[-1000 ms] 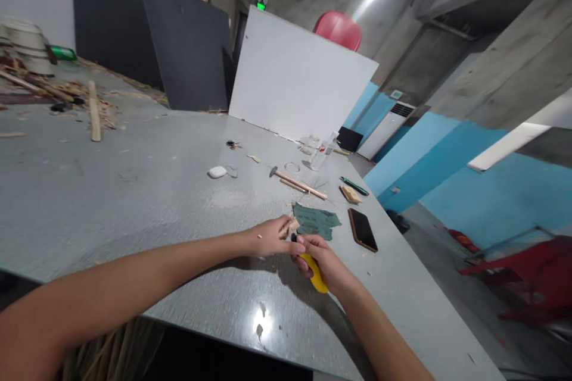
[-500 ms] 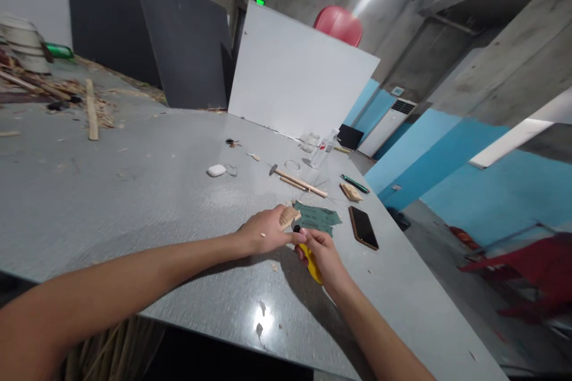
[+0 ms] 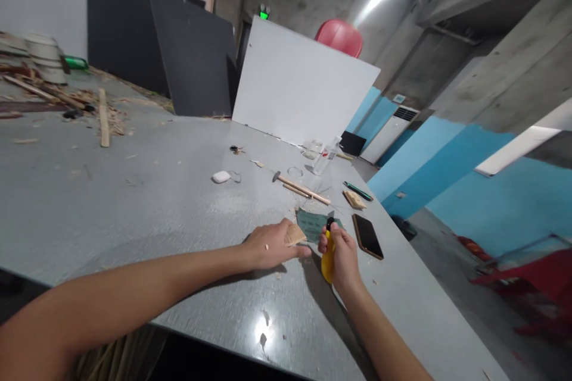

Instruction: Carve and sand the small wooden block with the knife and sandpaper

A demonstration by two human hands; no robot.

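Observation:
My left hand (image 3: 270, 245) rests on the grey table (image 3: 147, 202) and grips a small pale piece of wood (image 3: 295, 234) between thumb and fingers. My right hand (image 3: 343, 253) is closed round a yellow utility knife (image 3: 328, 250), held upright with its black tip pointing away from me, a little to the right of the wood. A sheet of green sandpaper (image 3: 313, 224) lies just beyond both hands. A dark phone (image 3: 367, 236) lies to the right of the knife.
Further back lie a small hammer (image 3: 300, 186), a white earbud case (image 3: 220, 177), wood offcuts (image 3: 354, 199), a green pen (image 3: 357, 190) and a clear bottle (image 3: 326, 156). Wood scraps (image 3: 103, 125) litter the far left. A white board (image 3: 304, 92) stands behind. The table's right edge drops to the floor.
My right hand has drawn the yellow knife away from the wood piece, to the right, and turned it upright. My left hand stays on the wood. The view has shifted slightly.

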